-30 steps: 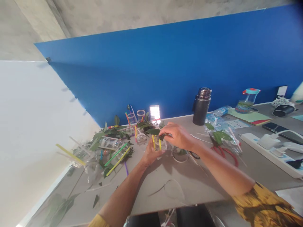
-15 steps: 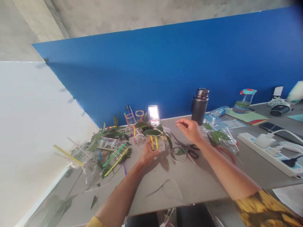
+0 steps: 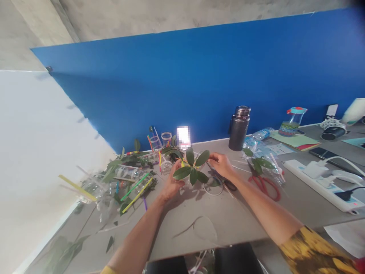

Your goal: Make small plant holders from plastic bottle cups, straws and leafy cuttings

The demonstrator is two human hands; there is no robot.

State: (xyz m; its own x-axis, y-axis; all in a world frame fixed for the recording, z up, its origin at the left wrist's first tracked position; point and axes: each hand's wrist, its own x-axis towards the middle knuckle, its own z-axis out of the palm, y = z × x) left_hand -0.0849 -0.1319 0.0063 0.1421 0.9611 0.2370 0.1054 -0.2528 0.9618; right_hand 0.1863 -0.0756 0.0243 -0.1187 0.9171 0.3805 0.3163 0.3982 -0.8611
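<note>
My left hand [image 3: 171,185] is closed around the side of a clear plastic container [image 3: 186,186], which is mostly hidden under leaves. A sprig of broad green leaves [image 3: 193,174] spreads over its top, facing me. My right hand [image 3: 221,166] is at the right of the sprig, its fingertips pinched together by a leaf tip. What lies between those fingers is too small to make out. Below it, a white ring [image 3: 213,194] lies on the table beside dark-handled scissors [image 3: 229,185], partly covered by my right hand and forearm.
Clear plastic bottles, leaves and coloured straws [image 3: 138,195] pile up on the left. A dark thermos [image 3: 239,128] stands by the blue partition [image 3: 182,83]. Red-handled scissors [image 3: 265,187], a power strip [image 3: 319,184] and a lidded drink bottle [image 3: 293,121] are on the right.
The sprig has turned so its leaves fan out towards me and cover the container and yellow straws. My right hand has come down and left, close to the leaves.
</note>
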